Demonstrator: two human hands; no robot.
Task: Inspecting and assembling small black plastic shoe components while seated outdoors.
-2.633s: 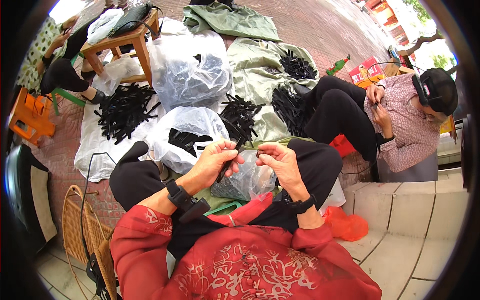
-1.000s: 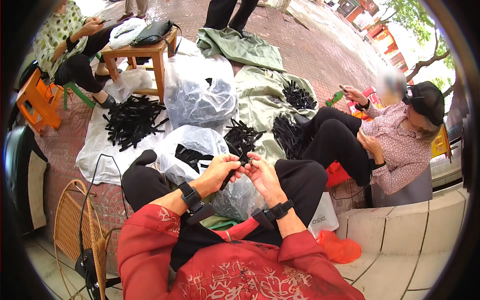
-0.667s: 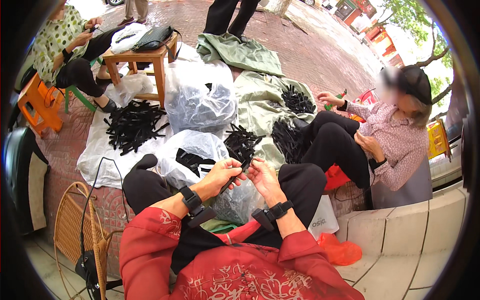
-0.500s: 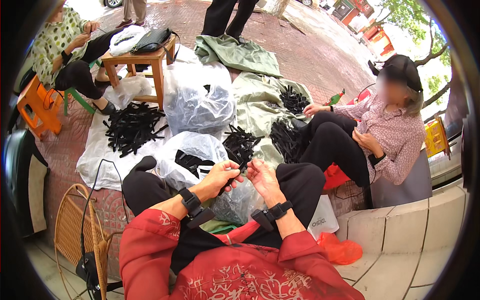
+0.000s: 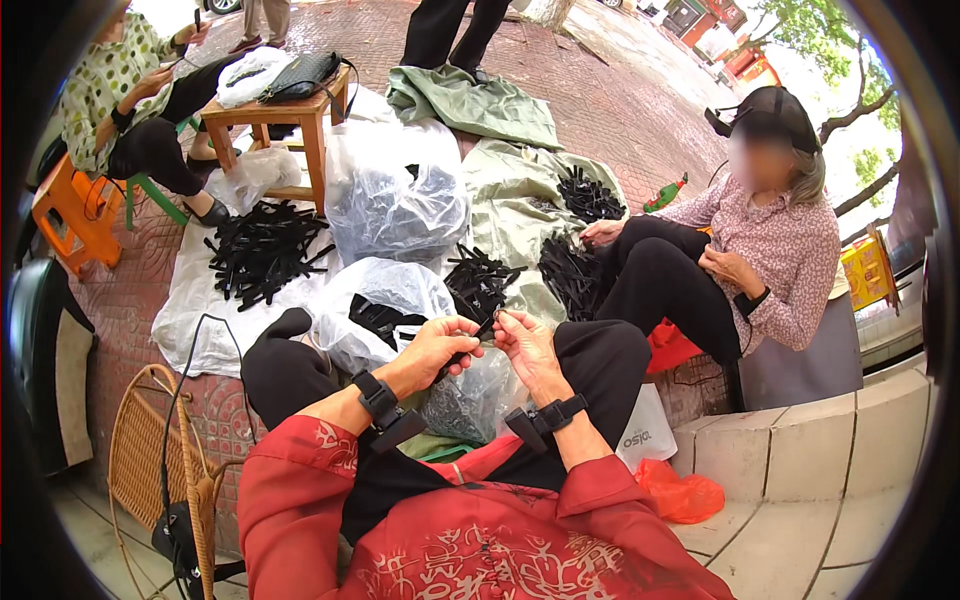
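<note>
The left hand [image 5: 447,348] pinched a slim black strip [image 5: 487,326] between thumb and fingers, holding it above the person's lap so that it slanted up toward the right hand [image 5: 526,345]. The right thumb and forefinger were pressed together on a small dark piece [image 5: 500,313] at the strip's upper end, though it was too small to tell whether this was separate or the tip itself. Just below the hands sat a clear plastic bag [image 5: 468,402] of small grey contents.

Red patterned paving [image 5: 215,410] covered the ground. A white sheet [image 5: 185,325] lay on it at left under a loose heap of black strips [image 5: 262,255], and a grey-green tarp [image 5: 512,205] spread to the right with more piles on and beside it. Between them stood a large translucent bag [image 5: 398,200], well filled, and nearer, an open white plastic bag [image 5: 400,285] with black strips inside. A wooden stool [image 5: 313,150] behind the sheet bore a black handbag [image 5: 303,76].

At left were an orange plastic stool [image 5: 75,222] and, closer, a wicker chair [image 5: 150,440]. A person in a dotted shirt [image 5: 112,90] sat at far left; another in a floral shirt [image 5: 785,235] sat at right, one hand near a pile. A pale tiled ledge [image 5: 815,455] curved along the right, with a crumpled red plastic bag [image 5: 680,493] near it.
</note>
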